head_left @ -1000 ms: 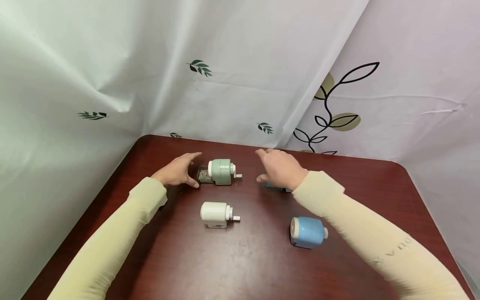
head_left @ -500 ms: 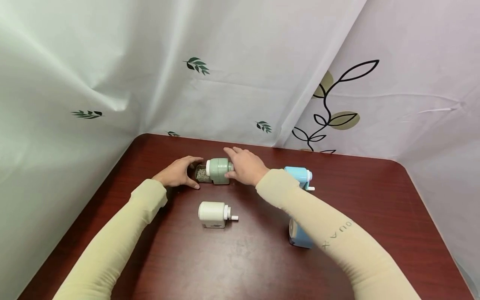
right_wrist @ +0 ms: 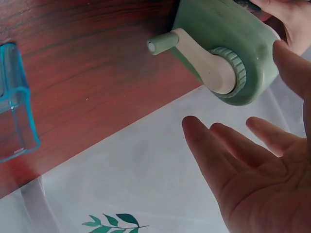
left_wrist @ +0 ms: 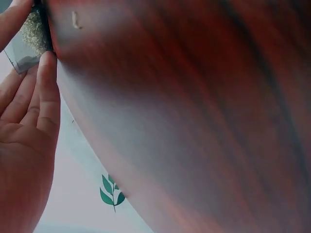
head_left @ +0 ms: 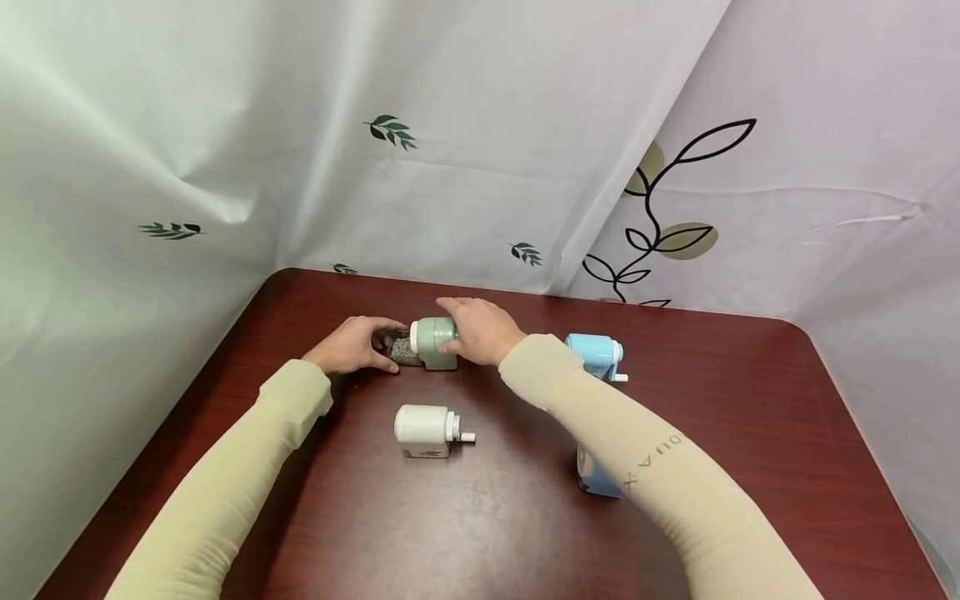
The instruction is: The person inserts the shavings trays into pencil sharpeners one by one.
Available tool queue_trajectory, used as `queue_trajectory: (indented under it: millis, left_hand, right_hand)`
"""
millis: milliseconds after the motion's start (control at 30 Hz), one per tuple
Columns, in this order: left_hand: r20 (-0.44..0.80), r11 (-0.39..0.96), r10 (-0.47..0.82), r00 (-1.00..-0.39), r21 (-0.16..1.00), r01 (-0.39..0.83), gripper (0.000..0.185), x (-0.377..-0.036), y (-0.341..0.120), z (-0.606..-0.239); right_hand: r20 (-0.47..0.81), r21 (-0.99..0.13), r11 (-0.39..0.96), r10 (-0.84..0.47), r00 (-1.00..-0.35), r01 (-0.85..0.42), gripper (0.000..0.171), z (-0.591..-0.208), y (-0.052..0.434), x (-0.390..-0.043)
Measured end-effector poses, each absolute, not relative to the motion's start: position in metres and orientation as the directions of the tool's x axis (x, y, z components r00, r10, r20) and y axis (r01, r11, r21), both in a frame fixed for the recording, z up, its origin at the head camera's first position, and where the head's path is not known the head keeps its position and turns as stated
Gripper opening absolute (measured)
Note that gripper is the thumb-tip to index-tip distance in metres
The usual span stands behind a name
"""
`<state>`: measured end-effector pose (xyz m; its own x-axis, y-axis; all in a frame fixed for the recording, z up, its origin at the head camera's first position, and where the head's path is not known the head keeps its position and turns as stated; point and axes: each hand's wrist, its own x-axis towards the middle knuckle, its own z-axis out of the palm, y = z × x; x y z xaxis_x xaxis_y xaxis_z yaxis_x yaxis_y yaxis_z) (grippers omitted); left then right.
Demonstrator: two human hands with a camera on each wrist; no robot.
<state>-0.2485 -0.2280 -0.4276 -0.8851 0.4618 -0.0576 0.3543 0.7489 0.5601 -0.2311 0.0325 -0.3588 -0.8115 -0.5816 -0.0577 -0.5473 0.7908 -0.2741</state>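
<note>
I find the green sharpener [head_left: 437,342] lying on its side on the far part of the tabletop [head_left: 510,517], directly between my two hands. My left hand [head_left: 352,346] sits at its clear shavings drawer [head_left: 403,350]; the left wrist view shows fingertips [left_wrist: 46,68] touching the drawer's edge, with thumb and fingers bracketing that end, though how firmly they clamp I cannot tell. My right hand [head_left: 480,329] lies over the crank end of the body; the right wrist view shows the fingers [right_wrist: 218,155] spread and straight, one fingertip against the green shell beside the crank [right_wrist: 194,51], so this grip is released, not clenched. A white sharpener [head_left: 429,429] lies just nearer to me than the left grip. A blue sharpener [head_left: 596,354] stands just outside the right forearm, and a second blue one [head_left: 596,479] lies partly hidden under that sleeve. Against the earlier frames: a second ago the right hand hovered over the far blue sharpener, well apart from the green one; it has since crossed over and settled on the green body, while the left hand has closed in on the drawer end.
</note>
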Motion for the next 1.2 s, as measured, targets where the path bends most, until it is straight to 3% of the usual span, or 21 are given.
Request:
queue_trajectory:
  millis: [600,1200]
  left_hand:
    - [-0.041,0.739,0.466,-0.884,0.567,0.364,0.066,-0.247,-0.232,-0.429]
    - [0.000,0.743,0.485,-0.875,0.528,0.412,0.063,-0.245,-0.226,-0.427]
  right_hand:
    - [-0.075,-0.297,0.771,-0.607,-0.791,-0.564,0.053,-0.361,0.022,-0.230]
    - [-0.084,-0.307,0.771,-0.606,-0.791,-0.558,0.046,-0.359,0.018,-0.234]
